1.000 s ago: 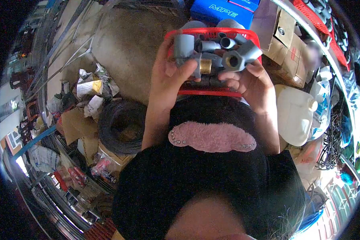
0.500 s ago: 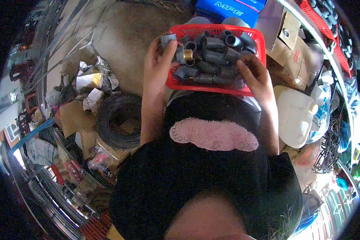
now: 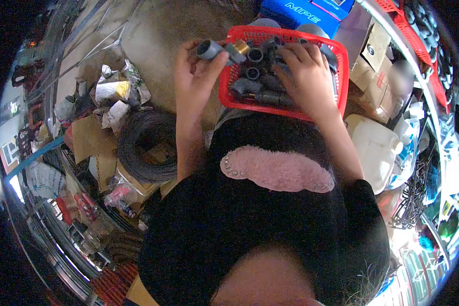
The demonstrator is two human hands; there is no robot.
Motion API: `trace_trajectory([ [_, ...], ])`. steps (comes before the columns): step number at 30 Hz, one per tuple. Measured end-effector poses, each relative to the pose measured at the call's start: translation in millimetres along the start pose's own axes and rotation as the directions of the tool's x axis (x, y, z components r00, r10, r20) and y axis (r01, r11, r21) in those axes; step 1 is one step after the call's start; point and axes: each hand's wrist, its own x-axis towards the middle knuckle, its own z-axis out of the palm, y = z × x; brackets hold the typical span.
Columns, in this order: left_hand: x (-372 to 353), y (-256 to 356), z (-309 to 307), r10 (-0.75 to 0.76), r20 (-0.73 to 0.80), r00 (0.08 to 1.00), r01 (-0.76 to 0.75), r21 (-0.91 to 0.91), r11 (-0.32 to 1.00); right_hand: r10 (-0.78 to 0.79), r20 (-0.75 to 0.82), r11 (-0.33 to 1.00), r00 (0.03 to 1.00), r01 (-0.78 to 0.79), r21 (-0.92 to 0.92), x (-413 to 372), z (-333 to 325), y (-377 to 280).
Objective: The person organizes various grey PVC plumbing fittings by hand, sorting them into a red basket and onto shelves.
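Two grey plastic pipe fittings are in my left hand [image 3: 199, 74], held just left of the basket. One is an open-ended pipe fitting [image 3: 207, 49]; the other is a brass-threaded fitting [image 3: 238, 50] pointing to the right. My right hand [image 3: 308, 74] is inside the red plastic basket [image 3: 275, 111], its fingers apart and bent down over the loose pieces. Several dark grey pipe fittings [image 3: 246, 86] fill the basket, some with round openings facing up. The right hand covers part of them, and its fingertips are partly hidden.
Beyond the basket stands a blue MPE box [image 3: 301, 18]. Cardboard boxes [image 3: 372, 76] and a white plastic jug [image 3: 370, 148] are on the right. A coil of black hose [image 3: 148, 148] and crumpled packaging [image 3: 118, 92] lie on the left.
My right hand has moved left and farther over the fittings from the basket's right side. My left hand has shifted slightly left and turned the fittings, lifting them clear of the basket's edge.
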Motion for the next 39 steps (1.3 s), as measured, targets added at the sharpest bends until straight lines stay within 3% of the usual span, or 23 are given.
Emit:
trace_trajectory([
  [1,-1.5,-1.2,-1.5,0.001,0.006,1.0,-0.001,0.039,0.999,0.012,0.078,1.0,0.997,-0.01,-0.022,3.1,5.0,1.7],
  [4,-5.7,0.8,-1.3,-0.01,-0.021,1.0,0.011,0.035,0.999,0.001,0.117,0.991,0.993,0.014,-0.13,10.6,25.3,7.9],
  [7,-6.8,2.2,-6.1,-0.029,-0.034,0.999,0.033,0.104,0.994,0.045,0.233,0.992,0.971,-0.016,-0.123,21.9,30.5,7.6],
  [11,-8.0,-3.7,-6.1,-0.046,-0.025,0.999,0.046,0.007,0.999,0.012,0.302,0.971,0.953,0.061,-0.232,36.8,36.2,-2.7],
  [17,-8.2,-5.1,-0.8,0.025,0.01,1.0,-0.026,0.208,0.978,-0.129,0.03,0.989,0.991,0.131,-0.063,27.1,46.8,-2.0],
  [20,-6.3,-19.6,1.2,0.035,0.023,0.999,-0.041,0.3,0.953,-0.071,0.192,0.996,0.979,0.08,-0.041,23.2,51.1,-9.6],
  [25,-3.9,-38.0,3.6,0.11,-0.033,0.993,-0.088,0.398,0.913,-0.014,0.163,0.999,0.987,0.007,0.04,29.0,53.9,-2.2],
  [28,-2.3,-30.9,6.8,0.149,-0.044,0.988,-0.121,0.384,0.915,0.005,0.19,0.996,0.982,-0.023,0.09,27.2,53.7,-5.9],
  [34,-2.8,-18.5,7.1,0.103,-0.069,0.992,-0.096,0.091,0.991,0.006,0.176,0.955,0.984,-0.058,0.292,24.6,47.1,-2.5],
  [37,-2.7,-17.3,2.8,0.072,-0.108,0.992,-0.068,0.04,0.997,0.079,0.21,0.92,0.974,-0.152,0.36,17.9,39.0,2.3],
  [39,-1.5,-15.5,-3.2,0.06,-0.086,0.995,-0.047,0.14,0.989,0.141,0.242,0.918,0.96,-0.218,0.332,13.6,10.9,-0.6],
])
